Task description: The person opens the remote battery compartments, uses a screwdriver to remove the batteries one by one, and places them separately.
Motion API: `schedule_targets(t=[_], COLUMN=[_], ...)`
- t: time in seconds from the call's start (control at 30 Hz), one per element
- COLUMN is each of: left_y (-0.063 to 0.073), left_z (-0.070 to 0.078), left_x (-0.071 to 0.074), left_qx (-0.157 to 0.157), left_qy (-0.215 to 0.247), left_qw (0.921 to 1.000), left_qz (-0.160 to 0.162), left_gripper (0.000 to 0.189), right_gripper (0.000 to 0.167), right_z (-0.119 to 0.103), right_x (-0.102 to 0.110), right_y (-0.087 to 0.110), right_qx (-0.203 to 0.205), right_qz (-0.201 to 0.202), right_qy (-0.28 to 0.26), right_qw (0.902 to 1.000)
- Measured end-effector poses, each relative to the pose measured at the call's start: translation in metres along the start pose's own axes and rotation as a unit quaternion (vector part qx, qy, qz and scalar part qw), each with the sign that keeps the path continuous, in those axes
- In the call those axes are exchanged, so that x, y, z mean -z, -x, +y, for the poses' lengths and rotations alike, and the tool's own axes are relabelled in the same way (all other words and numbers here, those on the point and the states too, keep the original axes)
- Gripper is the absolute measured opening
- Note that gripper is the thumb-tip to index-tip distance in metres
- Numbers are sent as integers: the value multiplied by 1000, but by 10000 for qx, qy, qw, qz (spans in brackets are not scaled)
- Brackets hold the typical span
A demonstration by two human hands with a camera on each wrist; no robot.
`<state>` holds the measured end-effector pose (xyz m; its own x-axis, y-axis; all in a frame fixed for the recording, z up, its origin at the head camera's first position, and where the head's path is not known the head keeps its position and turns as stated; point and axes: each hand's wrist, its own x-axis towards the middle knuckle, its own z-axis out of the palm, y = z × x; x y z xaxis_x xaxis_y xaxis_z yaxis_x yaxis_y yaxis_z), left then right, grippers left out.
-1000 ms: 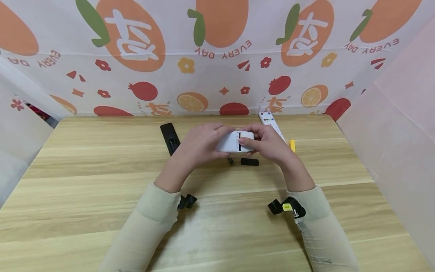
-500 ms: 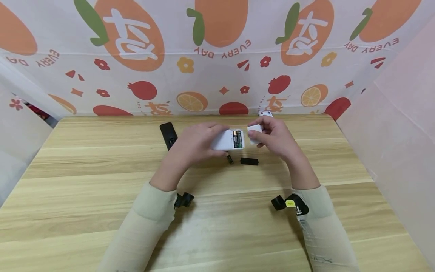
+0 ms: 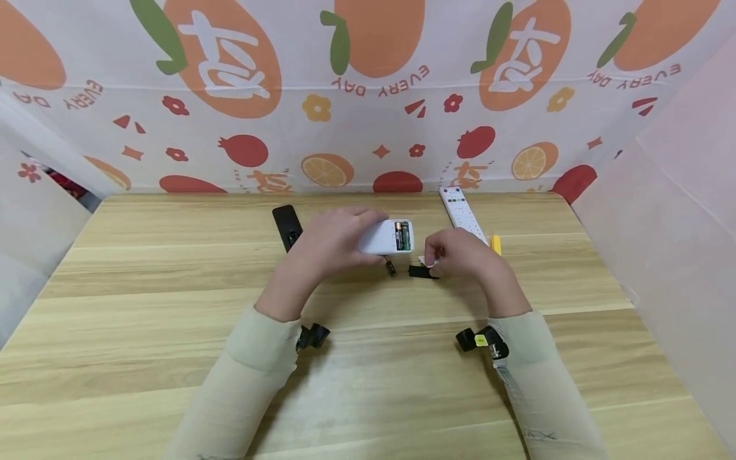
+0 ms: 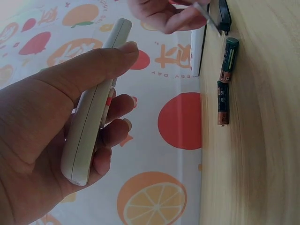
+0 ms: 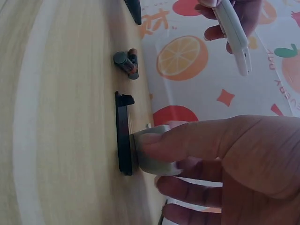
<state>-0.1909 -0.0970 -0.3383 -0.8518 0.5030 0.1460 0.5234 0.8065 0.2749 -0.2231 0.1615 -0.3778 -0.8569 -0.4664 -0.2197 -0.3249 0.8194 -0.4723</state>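
Observation:
A white remote control [image 3: 374,239] is gripped in my left hand [image 3: 330,243], raised above the table. Its battery compartment is uncovered, with batteries [image 3: 402,236] seated inside. Between thumb and fingers, my right hand [image 3: 462,257] pinches the small white battery cover [image 5: 157,163], low over the table. Right beside that cover lies a black battery cover [image 5: 123,145], partly hidden by the right fingers in the head view. Two loose batteries lie end to end in the left wrist view, a green one [image 4: 230,58] and a darker one [image 4: 223,102].
At the back left of the wooden table [image 3: 172,306] lies a black remote [image 3: 285,223], partly behind the left hand. Another white remote [image 3: 462,212] lies behind the right hand, near a yellow block-like object [image 3: 496,245]. A fruit-print cloth [image 3: 356,115] hangs along the back edge.
The white battery cover has come off the remote in my right hand, moved right, then down toward the black cover. The left hand still holds the remote, now showing its batteries.

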Motion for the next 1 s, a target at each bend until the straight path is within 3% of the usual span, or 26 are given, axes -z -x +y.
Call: schedule_targets(t=[0.27,0.43,0.53,0.63,0.8,1.0], left_y=[-1,0,2,6,14,22], left_z=[2,1,-1,-2,-6,-11], left_x=[1,1,1,0,-4,-12], left_qx=[10,29,21,64,127,114], left_qy=[77,19,3,-13,8,-115], left_qw=[9999,9999,9997,9993,9978,9961], left_qz=[-79,-153,-232,-366,-645,-864], left_gripper=[68,69,67,67,67,67], right_gripper=[18,18,18,20,24,32], right_z=[-4,-2,0,3,19,47], right_x=[0,3,7,14,29,46], right_y=[4,6,7,9,16,33], right_qx=[-316,-242,-129,-292,-955,-1720], right_qz=[-401,-441,-260,0,484,1198], right_qy=[284,239,216,193,98,-220], right_qw=[9983,9984,9993,9994,9942,9775])
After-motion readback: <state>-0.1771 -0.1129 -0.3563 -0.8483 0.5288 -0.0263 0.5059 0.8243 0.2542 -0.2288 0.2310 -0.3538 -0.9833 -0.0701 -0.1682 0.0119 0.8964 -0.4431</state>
